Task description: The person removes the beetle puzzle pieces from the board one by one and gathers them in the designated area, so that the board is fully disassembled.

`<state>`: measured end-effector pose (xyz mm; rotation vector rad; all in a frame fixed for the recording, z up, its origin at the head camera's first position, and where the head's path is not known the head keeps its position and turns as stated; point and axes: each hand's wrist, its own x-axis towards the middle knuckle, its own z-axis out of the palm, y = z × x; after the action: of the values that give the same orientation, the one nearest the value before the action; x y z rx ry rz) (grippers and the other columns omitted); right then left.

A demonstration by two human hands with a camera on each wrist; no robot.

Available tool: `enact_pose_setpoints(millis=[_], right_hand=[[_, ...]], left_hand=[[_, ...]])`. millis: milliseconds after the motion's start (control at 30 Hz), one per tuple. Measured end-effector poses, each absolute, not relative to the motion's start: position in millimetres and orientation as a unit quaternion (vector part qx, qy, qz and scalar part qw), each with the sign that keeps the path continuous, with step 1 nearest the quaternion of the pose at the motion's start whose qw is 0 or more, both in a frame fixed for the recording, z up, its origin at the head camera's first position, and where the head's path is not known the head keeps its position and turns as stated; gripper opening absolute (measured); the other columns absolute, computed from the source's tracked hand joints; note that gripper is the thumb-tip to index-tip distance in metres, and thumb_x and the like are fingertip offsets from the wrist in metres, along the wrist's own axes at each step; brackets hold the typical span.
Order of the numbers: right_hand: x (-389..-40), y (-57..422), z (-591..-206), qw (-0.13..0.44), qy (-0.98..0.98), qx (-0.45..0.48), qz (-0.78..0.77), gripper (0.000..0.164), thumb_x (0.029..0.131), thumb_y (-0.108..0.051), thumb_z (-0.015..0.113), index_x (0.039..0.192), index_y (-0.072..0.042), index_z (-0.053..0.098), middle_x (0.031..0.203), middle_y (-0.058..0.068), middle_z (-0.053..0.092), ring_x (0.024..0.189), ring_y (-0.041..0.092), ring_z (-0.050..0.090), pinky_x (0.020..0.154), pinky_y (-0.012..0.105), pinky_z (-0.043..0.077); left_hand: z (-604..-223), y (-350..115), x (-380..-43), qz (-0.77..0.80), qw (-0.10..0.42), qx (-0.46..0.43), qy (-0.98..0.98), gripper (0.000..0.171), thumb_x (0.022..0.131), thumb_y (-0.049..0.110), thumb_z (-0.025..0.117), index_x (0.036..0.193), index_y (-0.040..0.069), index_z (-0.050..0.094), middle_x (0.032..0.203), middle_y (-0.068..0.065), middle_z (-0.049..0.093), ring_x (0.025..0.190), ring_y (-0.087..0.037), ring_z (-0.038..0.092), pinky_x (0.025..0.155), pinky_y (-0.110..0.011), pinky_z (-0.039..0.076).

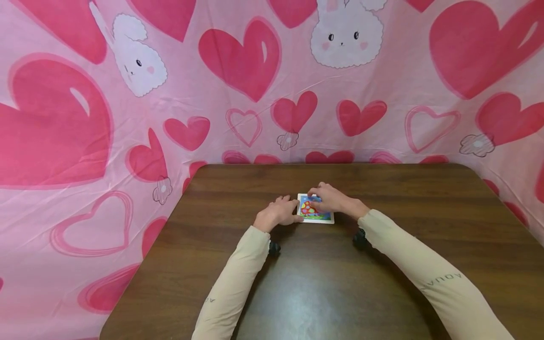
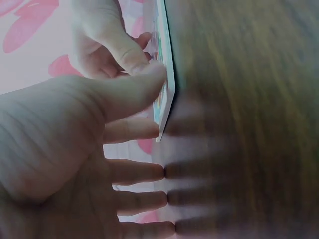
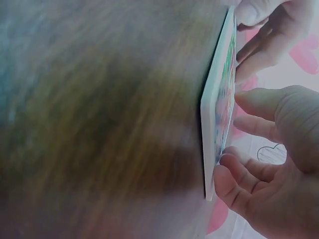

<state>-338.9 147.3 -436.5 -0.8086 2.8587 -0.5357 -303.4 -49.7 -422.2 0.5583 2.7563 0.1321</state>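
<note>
A thin, square picture board (image 1: 324,216) with a white border lies flat on the table. Its bright picture has a red, spotted figure over green, against blue. At its left side is my left hand (image 1: 278,212). In the left wrist view, that thumb (image 2: 152,83) rests on the board's face and one fingertip touches its edge, while the other straight fingers reach down to the tabletop. My right hand (image 1: 331,197) lies over the board's upper right part. In the right wrist view its bent fingers (image 3: 230,191) and thumb touch the picture; nothing shows gripped between them.
A brown wood-grain table (image 1: 314,293) with rounded corners carries the board. Behind and to the sides hangs a pink cloth (image 1: 255,118) with hearts and white rabbits. Dark wrist cameras (image 1: 274,248) sit under both cream sleeves (image 1: 238,278).
</note>
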Motion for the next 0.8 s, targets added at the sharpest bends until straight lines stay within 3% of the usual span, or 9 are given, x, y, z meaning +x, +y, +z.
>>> enact_pose_setpoints(millis=[200, 467, 800], right_hand=[[-339.9, 145.8, -438.1, 0.063, 0.945, -0.266, -0.18, 0.037, 0.085, -0.032, 0.066, 0.117, -0.013, 0.062, 0.098, 0.01, 0.049, 0.083, 0.021, 0.048, 0.071, 0.034, 0.043], [-341.2, 145.1, -438.3, 0.06, 0.942, -0.27, -0.191, 0.035, 0.085, -0.027, 0.067, 0.116, -0.01, 0.065, 0.096, 0.011, 0.054, 0.086, 0.022, 0.044, 0.07, 0.033, 0.041], [-342.8, 137.9, -435.6, 0.069, 0.94, -0.259, -0.213, 0.033, 0.084, -0.024, 0.069, 0.11, -0.005, 0.065, 0.096, 0.009, 0.063, 0.086, 0.023, 0.05, 0.08, 0.04, 0.045]], left_hand=[[-420.6, -49.7, -302.3, 0.05, 0.143, 0.21, 0.966, 0.059, 0.082, 0.047, 0.065, 0.129, 0.017, 0.048, 0.131, -0.009, 0.045, 0.118, -0.027, 0.042, 0.098, -0.048, 0.039], [-419.5, -50.1, -300.1, 0.05, 0.164, 0.193, 0.966, 0.071, 0.082, 0.049, 0.063, 0.142, 0.022, 0.037, 0.148, -0.009, 0.031, 0.135, -0.031, 0.027, 0.106, -0.051, 0.029], [-417.4, -48.9, -299.7, 0.044, 0.163, 0.199, 0.965, 0.068, 0.081, 0.051, 0.063, 0.139, 0.023, 0.041, 0.146, -0.009, 0.034, 0.132, -0.03, 0.031, 0.105, -0.051, 0.029]])
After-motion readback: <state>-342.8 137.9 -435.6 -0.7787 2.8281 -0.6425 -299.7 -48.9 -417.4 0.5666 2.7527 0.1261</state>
